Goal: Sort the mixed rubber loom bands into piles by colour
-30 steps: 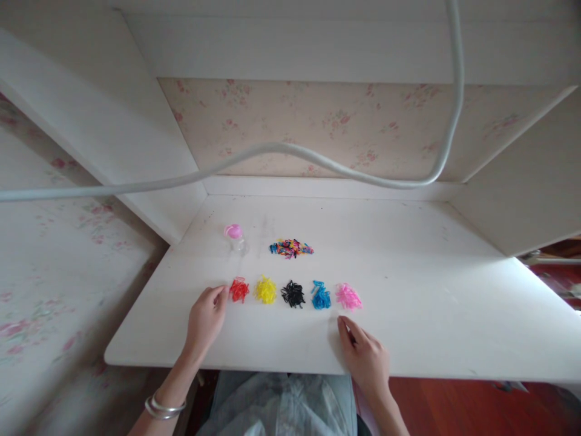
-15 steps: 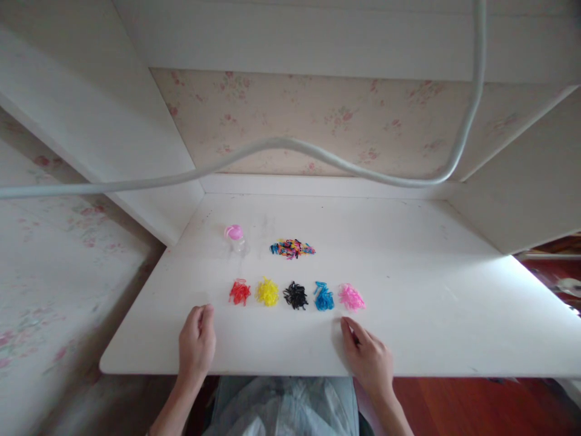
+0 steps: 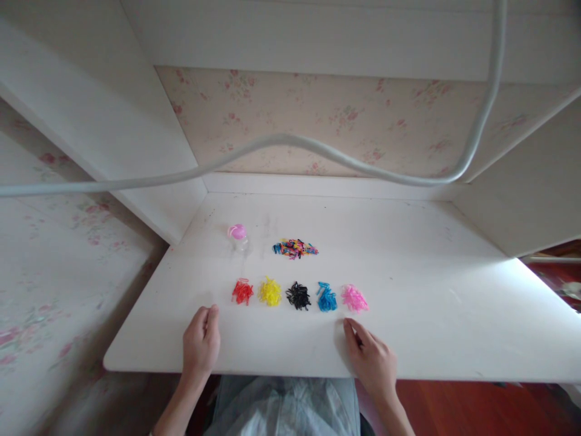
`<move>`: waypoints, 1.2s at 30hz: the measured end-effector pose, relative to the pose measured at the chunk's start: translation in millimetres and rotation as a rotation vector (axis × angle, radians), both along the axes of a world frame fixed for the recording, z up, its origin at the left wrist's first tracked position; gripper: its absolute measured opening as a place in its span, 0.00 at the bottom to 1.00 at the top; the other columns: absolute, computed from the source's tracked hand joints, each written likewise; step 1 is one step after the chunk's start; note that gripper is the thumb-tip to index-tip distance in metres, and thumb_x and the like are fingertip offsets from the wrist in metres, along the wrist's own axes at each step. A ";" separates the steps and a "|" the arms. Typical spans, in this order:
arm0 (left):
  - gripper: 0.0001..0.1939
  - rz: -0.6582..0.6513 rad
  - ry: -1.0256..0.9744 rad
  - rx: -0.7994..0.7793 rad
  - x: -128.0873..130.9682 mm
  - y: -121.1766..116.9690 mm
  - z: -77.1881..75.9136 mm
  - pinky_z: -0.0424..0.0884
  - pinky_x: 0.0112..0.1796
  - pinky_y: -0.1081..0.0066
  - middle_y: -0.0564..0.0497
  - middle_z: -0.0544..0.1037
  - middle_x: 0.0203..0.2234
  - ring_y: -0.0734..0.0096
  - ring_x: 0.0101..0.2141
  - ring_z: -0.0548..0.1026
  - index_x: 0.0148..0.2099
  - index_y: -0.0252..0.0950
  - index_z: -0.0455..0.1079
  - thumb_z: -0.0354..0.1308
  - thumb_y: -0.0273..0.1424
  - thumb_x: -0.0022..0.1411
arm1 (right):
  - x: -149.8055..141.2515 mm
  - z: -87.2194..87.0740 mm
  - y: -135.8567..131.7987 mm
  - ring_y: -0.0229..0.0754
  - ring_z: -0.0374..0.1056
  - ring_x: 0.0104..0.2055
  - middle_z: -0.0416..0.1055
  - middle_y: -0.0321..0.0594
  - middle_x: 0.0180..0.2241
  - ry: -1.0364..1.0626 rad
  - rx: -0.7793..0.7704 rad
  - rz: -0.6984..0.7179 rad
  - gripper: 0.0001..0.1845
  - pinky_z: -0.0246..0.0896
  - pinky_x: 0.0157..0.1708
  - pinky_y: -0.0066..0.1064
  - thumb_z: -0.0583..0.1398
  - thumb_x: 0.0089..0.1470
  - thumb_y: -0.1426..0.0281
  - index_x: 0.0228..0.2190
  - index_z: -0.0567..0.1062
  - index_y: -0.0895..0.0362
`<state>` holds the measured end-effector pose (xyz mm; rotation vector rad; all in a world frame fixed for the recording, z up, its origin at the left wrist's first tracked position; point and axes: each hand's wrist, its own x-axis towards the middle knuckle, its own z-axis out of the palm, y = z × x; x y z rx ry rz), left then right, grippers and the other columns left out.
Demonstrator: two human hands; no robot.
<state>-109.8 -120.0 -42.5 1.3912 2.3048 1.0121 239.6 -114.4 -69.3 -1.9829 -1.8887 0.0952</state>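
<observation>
I'm resting my left hand (image 3: 200, 343) and right hand (image 3: 373, 361) closed; a forward nudge could be scattering the pink pile (image 3: 355, 298) at the right's twelve o'clock.

White cable (image 3: 338, 156) crosses above desk (image 3: 431, 303); bare desktop spans the right side.

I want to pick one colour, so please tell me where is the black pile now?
In the head view, the black pile lies on the desk, between the yellow pile and the blue pile.
</observation>
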 end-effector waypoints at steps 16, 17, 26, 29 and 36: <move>0.19 -0.025 0.021 0.050 -1.5 1.2 -6.6 0.55 0.24 0.76 0.58 0.56 0.15 0.78 0.19 0.58 0.22 0.37 0.51 0.45 0.39 0.64 | 0.0 -1.0 0.4 0.38 0.73 0.28 0.78 0.37 0.29 -0.014 -0.021 0.005 0.22 0.57 0.26 0.25 0.48 0.60 0.56 0.36 0.79 0.50; 0.19 -0.024 0.022 0.058 -1.6 1.1 -6.7 0.55 0.24 0.76 0.58 0.56 0.15 0.78 0.19 0.57 0.22 0.37 0.51 0.46 0.39 0.64 | -0.1 -1.0 0.5 0.38 0.73 0.28 0.78 0.37 0.30 -0.014 -0.025 0.005 0.22 0.57 0.26 0.25 0.48 0.60 0.56 0.37 0.79 0.50; 0.19 0.062 -0.003 0.103 -0.7 -12.1 -5.8 0.55 0.23 0.76 0.59 0.55 0.14 0.78 0.18 0.57 0.22 0.37 0.51 0.46 0.38 0.64 | -10.9 26.9 14.5 0.35 0.69 0.23 0.76 0.37 0.25 0.284 -0.038 0.038 0.22 0.58 0.25 0.22 0.51 0.59 0.55 0.35 0.79 0.54; 0.18 0.058 0.045 0.120 -0.3 -18.2 -9.0 0.56 0.24 0.75 0.58 0.57 0.15 0.77 0.19 0.58 0.23 0.37 0.53 0.47 0.38 0.64 | -32.4 49.0 37.6 0.34 0.67 0.20 0.74 0.36 0.21 0.267 -0.052 0.128 0.21 0.56 0.23 0.23 0.51 0.58 0.56 0.35 0.79 0.54; 0.16 -0.013 0.120 0.200 -2.3 -17.1 -17.1 0.56 0.25 0.75 0.58 0.58 0.16 0.78 0.19 0.59 0.23 0.37 0.54 0.48 0.35 0.64 | -113.3 79.1 116.9 0.41 0.72 0.34 0.77 0.35 0.36 -0.097 -0.263 0.322 0.18 0.59 0.32 0.29 0.47 0.60 0.61 0.45 0.73 0.44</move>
